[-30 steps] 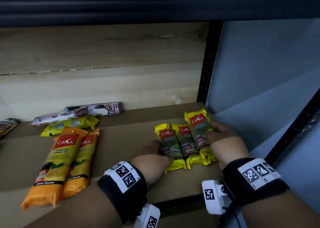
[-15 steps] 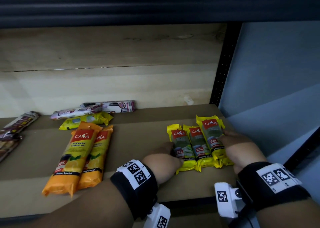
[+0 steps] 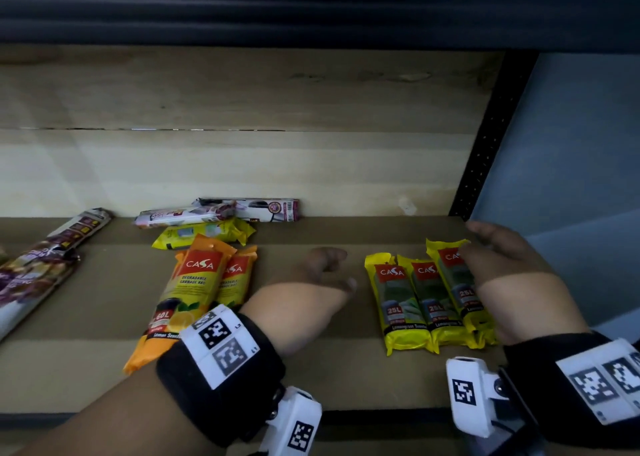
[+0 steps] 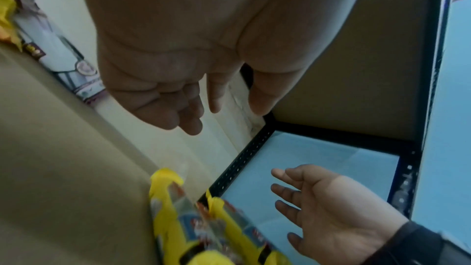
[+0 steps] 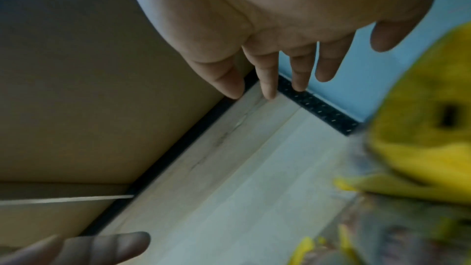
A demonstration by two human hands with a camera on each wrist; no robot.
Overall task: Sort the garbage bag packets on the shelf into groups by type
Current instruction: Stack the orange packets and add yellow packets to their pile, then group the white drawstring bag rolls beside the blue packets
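On the shelf (image 3: 104, 317), purple-printed packets (image 3: 38, 268) lie far left, then two orange packets (image 3: 194, 282) side by side with a yellow packet (image 3: 204, 234) and white packets (image 3: 221, 209) beyond them. The left hand (image 3: 311, 289) hangs over bare shelf between the groups, its grip loose and holding nothing. At right, three yellow-green packets (image 3: 415, 299) lie in a row, the right hand (image 3: 502, 268) just above the rightmost, fingers spread, grip wide and empty.

Three yellow packets (image 3: 429, 303) with red labels, side by side! Two orange packets (image 3: 194, 293) wear red labels too, and black-and-white checkered tags (image 3: 221, 343) mark the black wristbands (image 3: 194, 396).
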